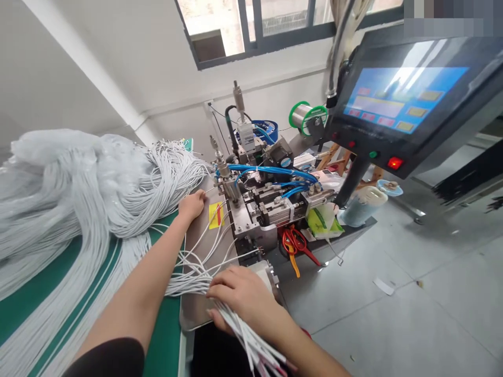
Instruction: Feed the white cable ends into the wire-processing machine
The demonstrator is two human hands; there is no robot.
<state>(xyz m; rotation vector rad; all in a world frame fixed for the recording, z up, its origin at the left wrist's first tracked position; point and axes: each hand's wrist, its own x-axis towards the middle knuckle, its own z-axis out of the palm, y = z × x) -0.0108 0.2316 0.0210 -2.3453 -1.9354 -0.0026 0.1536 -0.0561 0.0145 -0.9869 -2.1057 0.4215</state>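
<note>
My left hand [192, 205] is closed above the metal plate [192, 314], its thumb and fingertips pinching a thin white cable that runs toward the machine [251, 199]. My right hand [243, 293] wraps round a bundle of white cables [251, 335] at the plate's near right side. The lower ends of that bundle hang below the hand, some with reddish tips. More white cables [192, 283] fan out across the plate between the hands, and a few lead to the machine's front edge. My right palm and part of the grip are hidden.
A large heap of white cables [90, 183] covers much of the green table [165, 335] at left. A touchscreen panel [401, 99] overhangs the right. Red-handled scissors [294, 241], a green packet [324, 222], a plastic jar [363, 204] and a wire spool [308, 116] surround the machine.
</note>
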